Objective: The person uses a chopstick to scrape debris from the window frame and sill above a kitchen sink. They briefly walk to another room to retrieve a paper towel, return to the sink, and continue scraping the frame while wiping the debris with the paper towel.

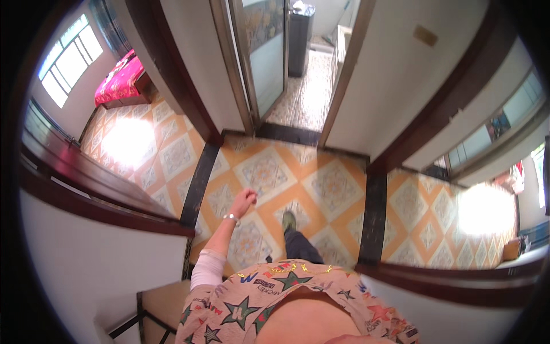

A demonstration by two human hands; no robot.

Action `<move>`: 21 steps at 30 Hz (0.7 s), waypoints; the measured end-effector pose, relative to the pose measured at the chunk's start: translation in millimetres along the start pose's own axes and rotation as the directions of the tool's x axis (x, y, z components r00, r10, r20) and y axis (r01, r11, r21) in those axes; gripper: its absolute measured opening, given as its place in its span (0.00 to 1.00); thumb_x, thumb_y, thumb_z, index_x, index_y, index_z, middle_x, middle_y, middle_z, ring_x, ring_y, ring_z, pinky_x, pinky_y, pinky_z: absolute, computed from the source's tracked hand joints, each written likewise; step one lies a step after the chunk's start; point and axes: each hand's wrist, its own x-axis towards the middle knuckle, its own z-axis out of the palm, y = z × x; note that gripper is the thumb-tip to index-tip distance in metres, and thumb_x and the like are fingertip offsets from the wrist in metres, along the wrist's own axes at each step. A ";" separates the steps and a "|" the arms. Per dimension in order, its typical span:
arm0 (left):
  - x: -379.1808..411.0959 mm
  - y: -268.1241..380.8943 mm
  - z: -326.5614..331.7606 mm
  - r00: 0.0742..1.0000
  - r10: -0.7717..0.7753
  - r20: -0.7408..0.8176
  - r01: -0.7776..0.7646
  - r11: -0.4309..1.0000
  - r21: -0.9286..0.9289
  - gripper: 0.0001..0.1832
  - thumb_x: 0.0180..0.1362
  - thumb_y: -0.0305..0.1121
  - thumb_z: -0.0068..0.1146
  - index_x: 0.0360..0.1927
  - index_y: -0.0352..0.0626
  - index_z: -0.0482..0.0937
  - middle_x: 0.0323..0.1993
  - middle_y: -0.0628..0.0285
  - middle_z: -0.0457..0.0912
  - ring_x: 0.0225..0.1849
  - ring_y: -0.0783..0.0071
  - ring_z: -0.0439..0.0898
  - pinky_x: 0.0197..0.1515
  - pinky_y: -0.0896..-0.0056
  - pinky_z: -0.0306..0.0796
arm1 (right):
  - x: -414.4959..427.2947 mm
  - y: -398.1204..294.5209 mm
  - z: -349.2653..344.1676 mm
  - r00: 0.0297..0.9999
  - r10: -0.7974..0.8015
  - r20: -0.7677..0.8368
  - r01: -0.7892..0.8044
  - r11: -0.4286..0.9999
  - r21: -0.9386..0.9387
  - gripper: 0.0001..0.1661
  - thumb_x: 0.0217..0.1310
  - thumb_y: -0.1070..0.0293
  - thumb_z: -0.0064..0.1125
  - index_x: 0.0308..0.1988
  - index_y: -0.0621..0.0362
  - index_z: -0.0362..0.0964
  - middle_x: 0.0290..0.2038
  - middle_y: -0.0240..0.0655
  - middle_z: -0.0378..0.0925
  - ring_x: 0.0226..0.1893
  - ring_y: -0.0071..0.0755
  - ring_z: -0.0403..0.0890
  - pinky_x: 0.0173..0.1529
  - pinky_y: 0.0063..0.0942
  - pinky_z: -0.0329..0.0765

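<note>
My left hand [246, 201] hangs in front of me over the patterned floor tiles [262, 170], its fingers curled in loosely. Nothing shows in it, and it touches nothing. A silver-coloured bracelet [232, 217] circles the wrist. My right hand is out of view. Below me, one foot in a green shoe [289, 220] stands on the tiles. Ahead lies a dark stone threshold [287, 133] at a doorway, where a framed glass-panelled door [266, 64] stands ajar.
Past the doorway, a dark cabinet-like appliance [300, 41] stands on a pebble-patterned floor [307, 94]. Dark wooden frames [180, 73] edge the side openings. To the left are an open wooden door [86, 165] and a bed with a pink cover [122, 81]. Another tiled room [423, 223] opens right.
</note>
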 end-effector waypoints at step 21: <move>367.6 -110.6 -159.3 0.774 -0.606 -0.185 0.572 0.794 -0.208 0.13 0.54 0.37 0.50 0.25 0.39 0.80 0.18 0.56 0.79 0.18 0.69 0.77 0.19 0.72 0.69 | 410.5 -1033.0 -487.1 0.369 -0.927 0.067 0.892 0.332 -0.307 0.07 0.45 0.71 0.47 0.29 0.58 0.70 0.25 0.51 0.73 0.29 0.59 0.75 0.33 0.47 0.72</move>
